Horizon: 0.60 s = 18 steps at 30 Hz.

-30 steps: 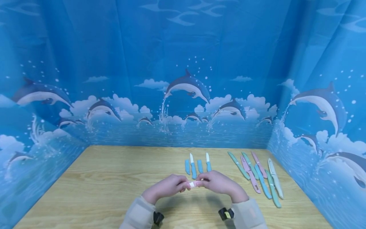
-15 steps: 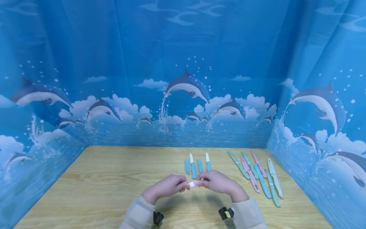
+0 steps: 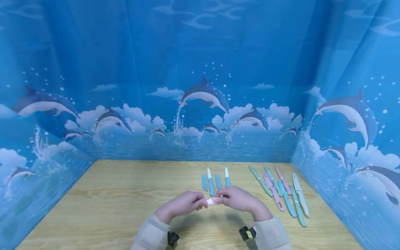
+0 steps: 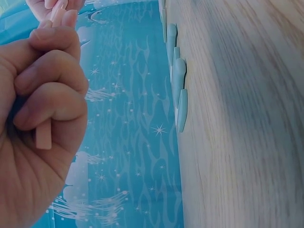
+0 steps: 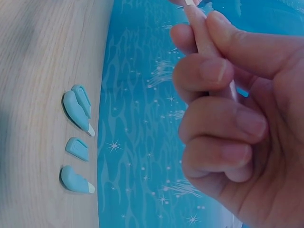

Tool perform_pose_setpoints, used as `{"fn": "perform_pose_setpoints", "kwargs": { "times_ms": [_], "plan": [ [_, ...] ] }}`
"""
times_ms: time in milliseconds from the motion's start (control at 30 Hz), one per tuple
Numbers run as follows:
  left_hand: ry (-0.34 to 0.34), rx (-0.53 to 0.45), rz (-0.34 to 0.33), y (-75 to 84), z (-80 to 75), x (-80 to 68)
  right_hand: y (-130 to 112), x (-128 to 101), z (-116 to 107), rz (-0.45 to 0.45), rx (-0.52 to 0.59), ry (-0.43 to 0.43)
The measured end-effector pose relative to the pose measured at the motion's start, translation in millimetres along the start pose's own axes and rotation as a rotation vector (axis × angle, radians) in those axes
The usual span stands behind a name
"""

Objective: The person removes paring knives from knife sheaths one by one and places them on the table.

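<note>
Above the near middle of the wooden table [image 3: 109,201] my two hands meet around a small pink knife [image 3: 210,201]. A short white stretch of it shows between them. My left hand [image 3: 182,205] is curled round one pink end [image 4: 43,137], which pokes out under the fist [image 4: 47,95]. My right hand [image 3: 239,199] grips the other pink end [image 5: 209,42], with fingers and thumb wrapped round it [image 5: 218,118]. Which end is the handle and which the sheath I cannot tell.
Just beyond my hands lie two small blue knives with white blades and two blue sheaths [image 3: 215,180], also visible in the wrist views [image 4: 179,90] [image 5: 76,107]. Several longer teal, pink and white knives [image 3: 281,191] lie at the right. A blue dolphin curtain [image 3: 200,86] walls three sides.
</note>
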<state>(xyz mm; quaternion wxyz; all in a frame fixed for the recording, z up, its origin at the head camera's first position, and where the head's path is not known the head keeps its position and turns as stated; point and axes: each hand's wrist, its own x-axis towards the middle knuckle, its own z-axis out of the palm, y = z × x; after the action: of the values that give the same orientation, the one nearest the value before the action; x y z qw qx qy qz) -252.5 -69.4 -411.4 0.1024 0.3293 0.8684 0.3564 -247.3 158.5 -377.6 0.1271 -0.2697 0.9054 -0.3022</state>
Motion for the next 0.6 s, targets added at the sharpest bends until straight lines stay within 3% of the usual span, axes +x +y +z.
{"fn": "perform_pose_setpoints", "kwargs": {
  "times_ms": [600],
  "plan": [
    [0.003, 0.011, 0.009, -1.3, -0.5, -0.1, 2.8, 1.5, -0.2, 0.007, -0.003, -0.006]
  ]
}}
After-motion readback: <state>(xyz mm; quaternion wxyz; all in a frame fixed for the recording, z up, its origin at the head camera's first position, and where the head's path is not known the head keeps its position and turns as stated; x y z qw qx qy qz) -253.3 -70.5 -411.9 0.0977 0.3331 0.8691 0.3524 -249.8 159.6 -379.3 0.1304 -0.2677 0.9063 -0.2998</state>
